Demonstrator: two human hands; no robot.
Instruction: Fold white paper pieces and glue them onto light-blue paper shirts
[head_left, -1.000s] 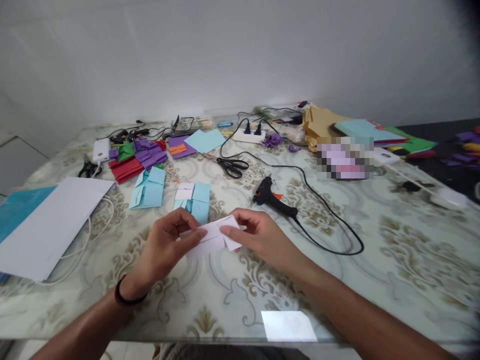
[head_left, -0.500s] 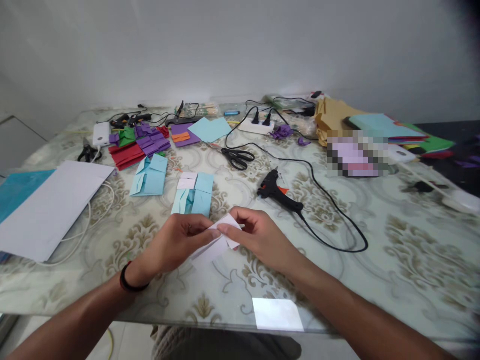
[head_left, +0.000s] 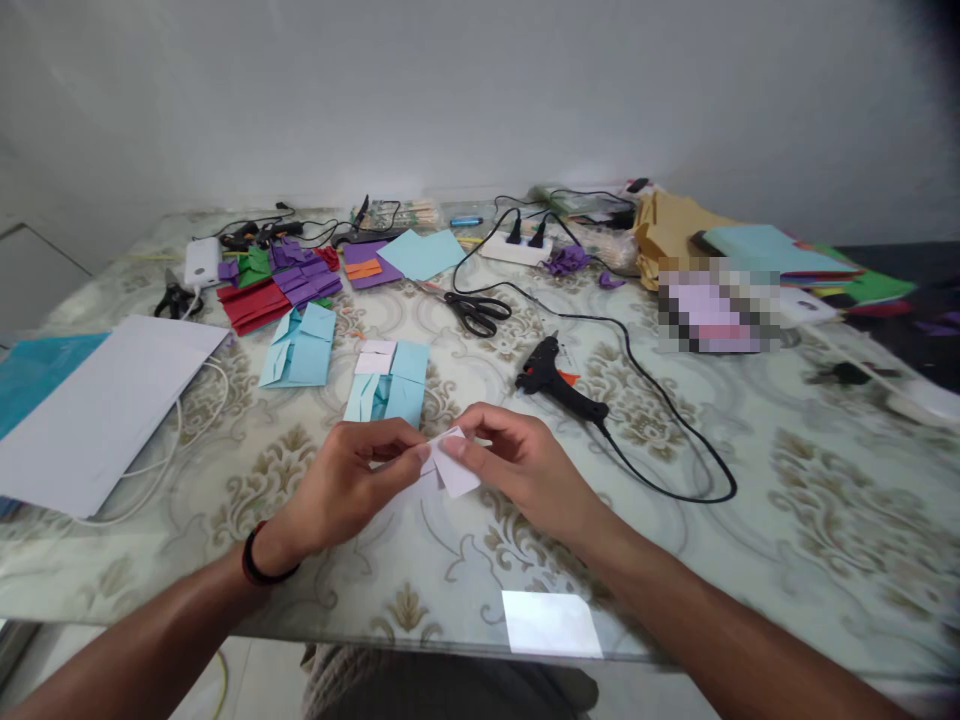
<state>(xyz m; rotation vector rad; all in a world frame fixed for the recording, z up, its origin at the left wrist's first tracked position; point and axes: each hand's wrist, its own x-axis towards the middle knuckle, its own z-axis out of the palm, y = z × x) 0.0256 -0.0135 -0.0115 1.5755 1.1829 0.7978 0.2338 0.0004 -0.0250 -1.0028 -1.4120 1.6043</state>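
Between my two hands is a small piece of white paper (head_left: 459, 478) with a folded flap, held just above the table. My left hand (head_left: 367, 475) pinches its left side between thumb and fingers. On the right side, my right hand (head_left: 510, 460) has its thumb on the flap and its fingers behind it. Just beyond my hands lies a folded light-blue paper (head_left: 409, 365) with a white square on its upper left corner. Another folded light-blue paper (head_left: 304, 350) rests to its left. A black glue gun (head_left: 562, 385) lies right of my right hand.
Black-handled scissors (head_left: 480, 312) and a white power strip (head_left: 516, 248) are farther back. Purple folded papers (head_left: 307, 280) and red folded paper (head_left: 255, 305) lie back left. White sheets (head_left: 112, 410) cover the left side. The glue gun's cord (head_left: 675, 430) loops across the right.
The flap of the white paper has turned in my fingers and now hangs down under my right thumb. My left hand has shifted slightly; both hands still grip the paper.
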